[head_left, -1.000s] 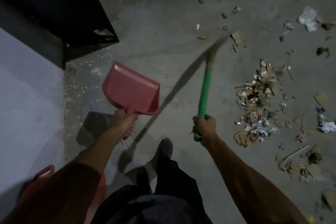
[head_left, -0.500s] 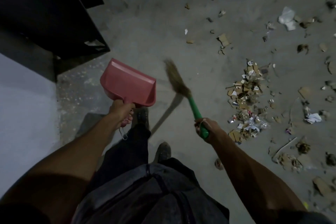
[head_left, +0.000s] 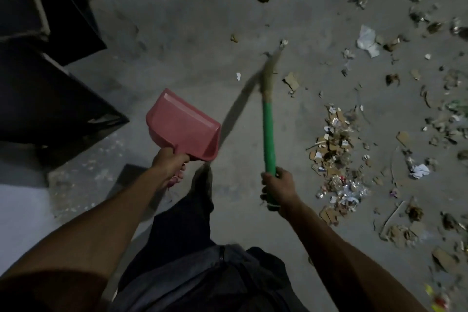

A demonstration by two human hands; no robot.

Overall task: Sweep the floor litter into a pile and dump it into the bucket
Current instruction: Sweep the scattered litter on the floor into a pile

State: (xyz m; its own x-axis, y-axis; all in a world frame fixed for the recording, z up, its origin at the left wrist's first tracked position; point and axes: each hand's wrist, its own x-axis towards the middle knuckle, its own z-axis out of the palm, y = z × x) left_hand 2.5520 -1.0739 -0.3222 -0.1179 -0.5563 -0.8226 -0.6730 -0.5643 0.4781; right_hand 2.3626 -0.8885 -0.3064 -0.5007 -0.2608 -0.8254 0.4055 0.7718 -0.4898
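The fingers of the right hand [head_left: 277, 188] are curled tight round the bottom of the green broom handle [head_left: 268, 134]. The fingers of the left hand [head_left: 170, 163] are wrapped round the handle of the pink dustpan [head_left: 183, 125], which is up in the air and has nothing in it.

The job looks only partly done. The concrete floor [head_left: 177, 33] on the left and in the middle is mostly bare, with just a few bits. A long pile of litter [head_left: 334, 157], made of cardboard scraps, paper and shiny wrappers, lies to the right of the broom. Past it, far more litter is spread all over the right side, like a crumpled white paper [head_left: 367, 39] near the top. All of that has to be swept in. Nothing has been scooped yet. The bucket cannot be seen from here.

The broom's straw head [head_left: 269, 73] is blurry and points forward, near a cardboard piece [head_left: 291, 81].

There is lots of open floor in front for swinging the broom. The tight side is the left: big dark boxes [head_left: 50, 88] stand there, close by the dustpan, with a pale wall [head_left: 20, 210] under them. The person's shoe [head_left: 202, 181] is just below the dustpan.
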